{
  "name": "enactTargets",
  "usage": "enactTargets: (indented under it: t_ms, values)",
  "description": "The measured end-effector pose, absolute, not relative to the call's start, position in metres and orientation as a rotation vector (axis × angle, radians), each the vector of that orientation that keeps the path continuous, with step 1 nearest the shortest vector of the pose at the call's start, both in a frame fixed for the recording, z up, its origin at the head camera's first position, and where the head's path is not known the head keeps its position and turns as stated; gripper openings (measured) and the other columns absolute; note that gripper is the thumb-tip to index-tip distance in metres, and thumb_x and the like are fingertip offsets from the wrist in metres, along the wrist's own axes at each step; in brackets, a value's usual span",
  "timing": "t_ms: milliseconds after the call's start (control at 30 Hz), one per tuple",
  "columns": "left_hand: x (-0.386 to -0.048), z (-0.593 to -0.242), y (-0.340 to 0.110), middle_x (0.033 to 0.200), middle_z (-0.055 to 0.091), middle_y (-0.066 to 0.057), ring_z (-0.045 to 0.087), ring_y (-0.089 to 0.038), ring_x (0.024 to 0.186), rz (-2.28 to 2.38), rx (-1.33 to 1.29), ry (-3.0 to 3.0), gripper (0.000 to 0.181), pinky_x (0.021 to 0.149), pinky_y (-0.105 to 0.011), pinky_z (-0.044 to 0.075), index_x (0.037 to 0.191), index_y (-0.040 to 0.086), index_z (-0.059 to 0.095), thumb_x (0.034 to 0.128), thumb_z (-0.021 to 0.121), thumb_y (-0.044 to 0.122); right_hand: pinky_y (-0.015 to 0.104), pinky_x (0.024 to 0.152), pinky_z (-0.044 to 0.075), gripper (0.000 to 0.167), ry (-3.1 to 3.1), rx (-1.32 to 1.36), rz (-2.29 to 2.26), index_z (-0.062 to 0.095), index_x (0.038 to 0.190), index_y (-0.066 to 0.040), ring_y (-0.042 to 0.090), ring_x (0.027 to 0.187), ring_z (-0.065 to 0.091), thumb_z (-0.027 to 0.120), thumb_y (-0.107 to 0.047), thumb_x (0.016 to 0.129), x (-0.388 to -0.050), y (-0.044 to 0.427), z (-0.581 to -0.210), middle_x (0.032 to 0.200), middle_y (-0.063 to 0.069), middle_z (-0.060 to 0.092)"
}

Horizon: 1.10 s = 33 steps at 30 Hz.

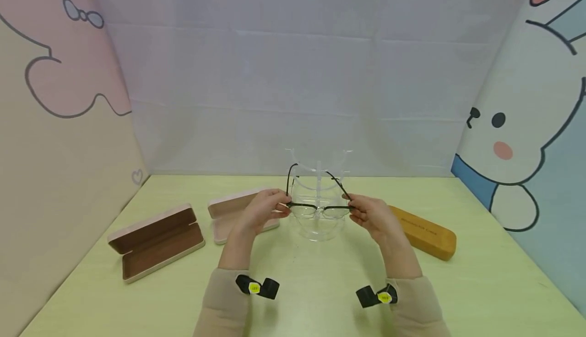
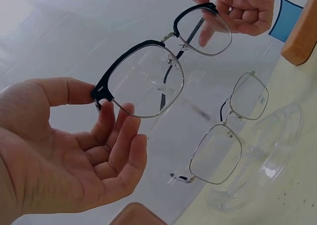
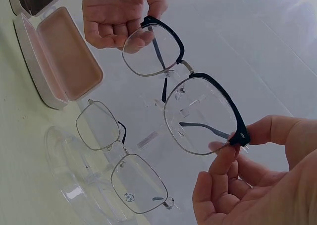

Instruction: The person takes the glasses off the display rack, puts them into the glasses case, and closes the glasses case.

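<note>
- Black-browed glasses (image 2: 168, 37) are held up in front of the clear stand (image 1: 319, 178).
- Left hand (image 1: 262, 208) and right hand (image 1: 374, 216) each pinch one hinge corner.
- Wire-rimmed glasses (image 2: 216, 154) seem to sit on the stand; the contact is unclear.

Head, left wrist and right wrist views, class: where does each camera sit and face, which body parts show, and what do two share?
Head: worn on the head, facing forward and down at the table; sleeves, left hand and right hand show.
Left wrist: worn there, facing across the black-topped glasses toward the orange case; both hands show.
Right wrist: worn there, facing across the same glasses toward the pink-lined case; both hands show.
Shared: both wrist views show the wire-rimmed glasses and clear stand.
</note>
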<state>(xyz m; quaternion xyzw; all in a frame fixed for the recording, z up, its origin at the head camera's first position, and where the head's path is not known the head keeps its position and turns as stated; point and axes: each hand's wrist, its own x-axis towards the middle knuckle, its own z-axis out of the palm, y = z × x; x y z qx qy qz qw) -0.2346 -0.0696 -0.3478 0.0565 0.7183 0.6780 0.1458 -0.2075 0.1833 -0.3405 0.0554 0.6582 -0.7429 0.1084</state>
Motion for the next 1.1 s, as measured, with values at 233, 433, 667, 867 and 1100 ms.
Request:
enactTargets:
  t_ms: [233, 433, 667, 867, 1100]
  values:
    - [-0.231, -0.344, -0.078, 0.087, 0.056, -0.006, 0.061, -0.014, 0.074, 1.856, 0.192, 2.125, 0.013, 0.081, -0.033, 0.050, 0.091, -0.001, 0.052, 0.0880, 0.047, 0.010, 0.025, 0.076, 0.044, 0.018, 1.724, 0.093, -2.214, 0.065, 0.087, -0.015, 0.008, 0.065, 0.050, 0.049, -0.012, 0.092, -0.208, 0.185, -0.339, 0.086, -0.006, 0.057]
    - [-0.225, -0.335, -0.085, 0.091, 0.057, -0.010, 0.062, -0.017, 0.077, 1.837, 0.216, 2.135, 0.016, 0.082, -0.035, 0.050, 0.092, -0.001, 0.052, 0.0896, 0.047, 0.014, 0.025, 0.077, 0.044, 0.014, 1.604, 0.015, -2.213, 0.056, 0.088, -0.015, 0.008, 0.067, 0.052, 0.044, -0.008, 0.092, -0.205, 0.187, -0.335, 0.077, -0.007, 0.055]
    - [-0.217, -0.320, -0.090, 0.086, 0.056, -0.006, 0.061, -0.016, 0.076, 1.856, 0.329, 2.130, 0.012, 0.082, -0.038, 0.050, 0.087, 0.002, 0.051, 0.0902, 0.050, 0.013, 0.024, 0.077, 0.045, 0.017, 1.640, -0.103, -2.192, 0.058, 0.085, -0.015, 0.007, 0.070, 0.056, 0.045, -0.007, 0.092, -0.201, 0.190, -0.325, 0.081, -0.007, 0.056]
    - [-0.210, -0.310, -0.092, 0.085, 0.057, -0.004, 0.061, -0.016, 0.077, 1.890, 0.428, 2.091, 0.014, 0.079, -0.034, 0.050, 0.094, 0.000, 0.051, 0.0912, 0.050, 0.014, 0.025, 0.077, 0.045, 0.020, 1.636, -0.181, -2.230, 0.062, 0.086, -0.016, 0.008, 0.071, 0.057, 0.046, -0.006, 0.092, -0.193, 0.194, -0.313, 0.086, -0.007, 0.056]
    - [-0.206, -0.306, -0.089, 0.087, 0.057, -0.002, 0.062, -0.015, 0.079, 1.909, 0.480, 2.070, 0.016, 0.082, -0.034, 0.050, 0.098, 0.000, 0.053, 0.0917, 0.052, 0.014, 0.025, 0.080, 0.044, 0.018, 1.749, -0.227, -2.233, 0.064, 0.090, -0.020, 0.005, 0.074, 0.055, 0.050, -0.008, 0.092, -0.182, 0.200, -0.301, 0.090, -0.009, 0.055]
